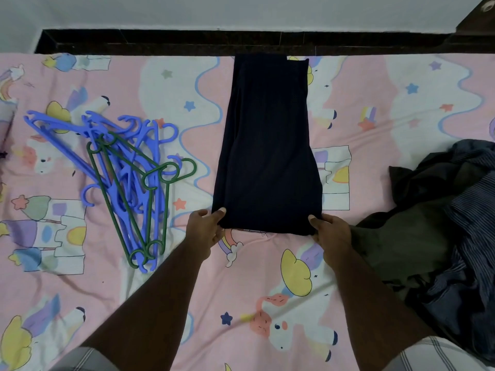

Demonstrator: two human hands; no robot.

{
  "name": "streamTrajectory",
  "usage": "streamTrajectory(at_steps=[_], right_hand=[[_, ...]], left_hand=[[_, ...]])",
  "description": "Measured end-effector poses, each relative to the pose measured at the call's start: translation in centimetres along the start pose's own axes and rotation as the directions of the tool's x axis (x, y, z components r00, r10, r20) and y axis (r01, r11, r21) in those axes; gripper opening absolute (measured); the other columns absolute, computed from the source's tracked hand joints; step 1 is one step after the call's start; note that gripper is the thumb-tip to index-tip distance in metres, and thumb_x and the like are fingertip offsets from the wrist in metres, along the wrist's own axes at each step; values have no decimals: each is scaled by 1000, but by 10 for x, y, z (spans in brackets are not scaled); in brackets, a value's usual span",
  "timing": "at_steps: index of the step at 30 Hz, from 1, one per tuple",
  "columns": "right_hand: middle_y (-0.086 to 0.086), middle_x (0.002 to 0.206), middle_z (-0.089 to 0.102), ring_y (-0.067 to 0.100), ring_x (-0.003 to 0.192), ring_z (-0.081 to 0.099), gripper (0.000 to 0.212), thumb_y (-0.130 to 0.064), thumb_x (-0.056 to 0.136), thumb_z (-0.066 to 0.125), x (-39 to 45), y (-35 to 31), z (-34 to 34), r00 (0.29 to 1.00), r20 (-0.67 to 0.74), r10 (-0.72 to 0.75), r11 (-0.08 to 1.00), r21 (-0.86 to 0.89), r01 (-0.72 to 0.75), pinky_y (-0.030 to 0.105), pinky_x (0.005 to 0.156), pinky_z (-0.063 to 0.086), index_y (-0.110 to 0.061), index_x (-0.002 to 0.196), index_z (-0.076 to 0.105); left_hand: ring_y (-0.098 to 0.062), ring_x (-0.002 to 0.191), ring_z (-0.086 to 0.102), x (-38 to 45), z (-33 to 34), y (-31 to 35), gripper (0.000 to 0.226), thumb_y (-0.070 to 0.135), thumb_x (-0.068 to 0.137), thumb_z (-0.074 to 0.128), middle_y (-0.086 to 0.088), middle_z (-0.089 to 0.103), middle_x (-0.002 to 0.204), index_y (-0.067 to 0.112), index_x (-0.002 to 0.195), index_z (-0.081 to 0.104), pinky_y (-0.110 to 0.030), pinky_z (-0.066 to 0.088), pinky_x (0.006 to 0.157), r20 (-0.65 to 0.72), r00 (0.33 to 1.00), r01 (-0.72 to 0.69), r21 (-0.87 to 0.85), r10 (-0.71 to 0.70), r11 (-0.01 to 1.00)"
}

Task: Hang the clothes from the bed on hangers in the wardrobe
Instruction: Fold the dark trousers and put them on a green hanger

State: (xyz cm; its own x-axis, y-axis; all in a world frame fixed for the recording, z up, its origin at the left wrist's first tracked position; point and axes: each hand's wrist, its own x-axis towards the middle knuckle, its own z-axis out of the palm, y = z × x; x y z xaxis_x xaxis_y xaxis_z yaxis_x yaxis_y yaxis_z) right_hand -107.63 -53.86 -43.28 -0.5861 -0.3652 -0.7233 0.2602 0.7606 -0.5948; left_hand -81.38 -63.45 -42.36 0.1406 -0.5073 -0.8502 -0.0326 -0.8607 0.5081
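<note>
Navy folded garment (pixel 267 145) flat mid-bed; left hand (pixel 205 231), right hand (pixel 330 232) pinch near-edge corners.

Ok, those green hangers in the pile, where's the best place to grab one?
Take the green hanger by its hook, coming from the right. That hook sticks out clear at the pile's right edge, while its arms lie tangled among the blue hangers. The left hand is nearest, but it grips the dark garment.

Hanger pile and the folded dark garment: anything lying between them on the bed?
No. In the head view, only bare bedsheet separates the hanger pile from the folded dark garment.
</note>
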Motion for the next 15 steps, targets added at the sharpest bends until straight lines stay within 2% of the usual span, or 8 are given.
streamTrajectory(at_steps=[1, 3, 5, 7, 9, 11, 15], right_hand=[[10, 87, 70, 30, 85, 65, 25, -22, 89, 75, 1, -1, 0, 999, 24, 35, 999, 33, -35, 46, 90, 57, -1, 103, 71], [10, 82, 66, 28, 73, 54, 23, -26, 87, 77, 2, -3, 1, 995, 63, 73, 995, 59, -77, 38, 73, 54, -5, 92, 69], [8, 81, 64, 22, 68, 53, 31, -30, 86, 77, 3, -5, 4, 994, 84, 63, 997, 28, -66, 32, 66, 52, -2, 95, 66], [7, 91, 68, 25, 83, 63, 28, -28, 86, 78, 4, -6, 7, 994, 93, 49, 998, 37, -53, 38, 80, 58, -6, 97, 65], [9, 103, 70, 31, 97, 66, 27, -23, 85, 79, 3, -7, 9, 993, 104, 53, 994, 93, -63, 47, 88, 59, -6, 101, 66], [12, 108, 70, 34, 98, 67, 32, -19, 85, 79, 1, -8, 12, 991, 116, 67, 986, 142, -83, 49, 86, 60, -2, 108, 65], [14, 114, 67, 37, 101, 65, 34, -7, 87, 75, -5, -14, 17, 984, 155, 84, 975, 193, -113, 45, 83, 61, 1, 117, 62]], left_hand=[[-23, 77, 59, 1, 1, 1, 39, 21, 86, 79, -15, 65, 98, 4, 116, 59, -34, 59, 75, 19, 1000, 10, -2, -10, 1000], [-22, 75, 57, 2, 4, 3, 33, 15, 86, 79, -14, 66, 96, 1, 111, 65, -31, 57, 72, 49, 999, 21, 23, -22, 1000], [-20, 71, 52, 2, 6, 4, 26, 10, 86, 78, -13, 65, 92, 2, 108, 67, -28, 51, 68, 59, 998, 23, 56, -26, 998], [-21, 76, 55, 3, 8, 3, 21, 7, 88, 74, -13, 67, 95, 3, 108, 68, -30, 53, 74, 50, 999, 1, 79, -5, 997], [-25, 92, 68, 2, 8, 4, 17, 3, 92, 69, -15, 70, 106, 3, 109, 67, -34, 60, 79, 31, 999, -37, 89, 34, 995], [-33, 98, 71, 0, 6, 4, 15, 0, 93, 66, -19, 69, 110, 3, 107, 64, -38, 62, 78, 37, 998, -43, 55, 41, 998], [-32, 95, 72, -8, 8, 4, 24, 2, 91, 69, -19, 70, 111, 0, 114, 62, -35, 62, 69, 105, 994, -12, 3, 12, 1000]])
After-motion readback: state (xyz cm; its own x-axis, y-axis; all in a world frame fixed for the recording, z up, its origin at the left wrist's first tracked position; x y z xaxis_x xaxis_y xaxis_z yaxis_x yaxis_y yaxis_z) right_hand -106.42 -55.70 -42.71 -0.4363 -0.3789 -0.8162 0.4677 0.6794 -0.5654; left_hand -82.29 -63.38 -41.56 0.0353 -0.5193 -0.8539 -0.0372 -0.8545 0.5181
